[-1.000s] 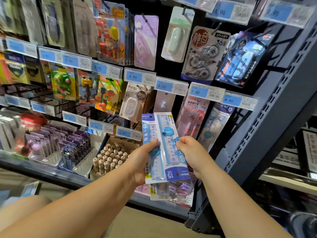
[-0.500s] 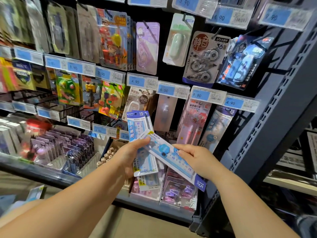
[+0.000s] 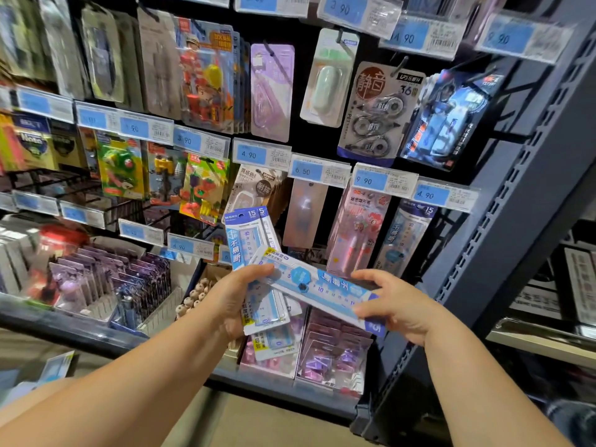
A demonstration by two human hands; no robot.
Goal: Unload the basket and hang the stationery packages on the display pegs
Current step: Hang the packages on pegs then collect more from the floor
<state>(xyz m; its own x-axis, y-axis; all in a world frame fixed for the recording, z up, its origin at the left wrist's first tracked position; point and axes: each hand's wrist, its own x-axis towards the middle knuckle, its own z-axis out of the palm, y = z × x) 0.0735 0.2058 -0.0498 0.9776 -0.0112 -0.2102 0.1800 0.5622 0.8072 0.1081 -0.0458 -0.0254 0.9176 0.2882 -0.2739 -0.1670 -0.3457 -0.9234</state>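
your left hand [image 3: 235, 304] grips a small stack of ruler packages [image 3: 248, 243], blue and white, held nearly upright in front of the display wall; the thumb lies clenched across the front of the stack, and the rest of that hand's fingers are hidden behind it; the top of the stack shows "15 cm" in white on blue.

your right hand [image 3: 400, 308] pinches the right end of a single ruler package [image 3: 309, 282] of the same kind; the thumb sits on its upper edge and the fingers [image 3: 364, 312] curl under its lower edge; this package lies almost sideways between your two hands, left end higher, right end lower; its left end overlaps the front of the stack, just beside your left thumb.

both hands are low in the middle of the view, in front of the lower rows of the display; up and to the right of your right hand, apart from it, a hanging ruler package [image 3: 403, 240] of matching design sits below a blue price tag [image 3: 432, 195] reading 4.90; just left of it hangs a pink pen package [image 3: 358, 233] under a 9.90 tag [image 3: 371, 180]; higher up is a card of correction tapes [image 3: 377, 114].

below your hands, trays of purple packs [image 3: 335, 353] stand on the bottom shelf; a dark slotted shelf upright [image 3: 522, 195] runs up the right side.
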